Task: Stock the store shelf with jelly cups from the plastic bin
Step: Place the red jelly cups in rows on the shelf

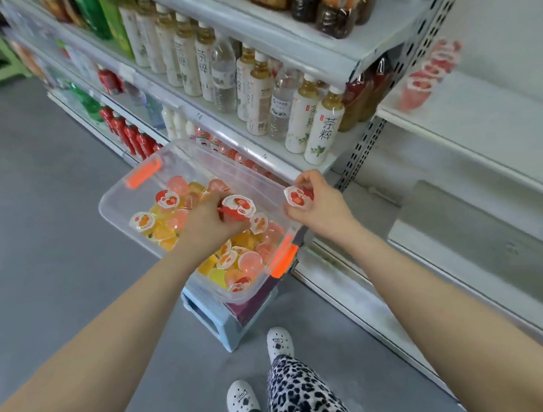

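A clear plastic bin of jelly cups sits on a pale blue stool beside the store shelf. The left hand, inside the bin, curls around a red jelly cup. The right hand pinches a second red cup above the bin's right rim.

The plastic bin is clear and glossy, with smooth orange plastic latches. The jelly cups inside are shiny translucent plastic under glossy printed film lids. The far shelf looks like pale painted metal, its right upright perforated. The bottles are glossy plastic. The near floor is smooth, matt grey, and the trousers are printed cloth.
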Demonstrator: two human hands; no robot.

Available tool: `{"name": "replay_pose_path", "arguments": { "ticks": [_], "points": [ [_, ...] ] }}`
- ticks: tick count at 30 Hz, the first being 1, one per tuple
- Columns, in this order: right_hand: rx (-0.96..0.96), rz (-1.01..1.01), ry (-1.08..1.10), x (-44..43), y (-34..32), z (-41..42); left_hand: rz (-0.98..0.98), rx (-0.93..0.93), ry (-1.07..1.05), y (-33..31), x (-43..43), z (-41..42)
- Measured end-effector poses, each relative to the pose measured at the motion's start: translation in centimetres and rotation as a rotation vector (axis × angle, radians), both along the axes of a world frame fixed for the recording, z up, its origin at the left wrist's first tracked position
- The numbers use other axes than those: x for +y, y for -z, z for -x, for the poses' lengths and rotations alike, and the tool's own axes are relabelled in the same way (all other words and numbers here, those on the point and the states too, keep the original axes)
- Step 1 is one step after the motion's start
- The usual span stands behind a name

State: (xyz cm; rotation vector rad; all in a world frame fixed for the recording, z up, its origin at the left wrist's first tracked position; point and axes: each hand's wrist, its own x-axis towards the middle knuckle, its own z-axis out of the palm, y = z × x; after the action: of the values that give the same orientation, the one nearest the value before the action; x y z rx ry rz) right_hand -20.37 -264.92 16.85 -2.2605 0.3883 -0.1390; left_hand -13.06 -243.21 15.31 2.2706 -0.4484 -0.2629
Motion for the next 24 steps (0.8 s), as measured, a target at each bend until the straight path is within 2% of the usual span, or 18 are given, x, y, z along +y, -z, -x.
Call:
{"name": "replay_pose_path", "arguments": {
  "ticks": [6,10,14,19,24],
  "points": [
    [-0.155,0.024,0.103,-3.2,-3.9,3.9,0.188,0.089,0.099,-3.6,-4.4,1.2],
    [-0.267,0.095,0.184,-7.6,-6.7,5.7,0.255,0.040,0.196,-6.6,-9.1,1.9],
    [-0.351,0.261,0.221,-13.5,-10.3,6.6,0.324,-0.011,0.266,-9.2,-15.5,2.5],
    [-0.370,0.270,0.326,-22.1,-13.8,7.2,0.347,-0.095,0.341,-11.7,-24.2,3.1],
    [-0.279,0.260,0.384,-30.2,-14.9,6.2,0.289,-0.221,0.324,-12.8,-32.0,3.5]
  ]
}}
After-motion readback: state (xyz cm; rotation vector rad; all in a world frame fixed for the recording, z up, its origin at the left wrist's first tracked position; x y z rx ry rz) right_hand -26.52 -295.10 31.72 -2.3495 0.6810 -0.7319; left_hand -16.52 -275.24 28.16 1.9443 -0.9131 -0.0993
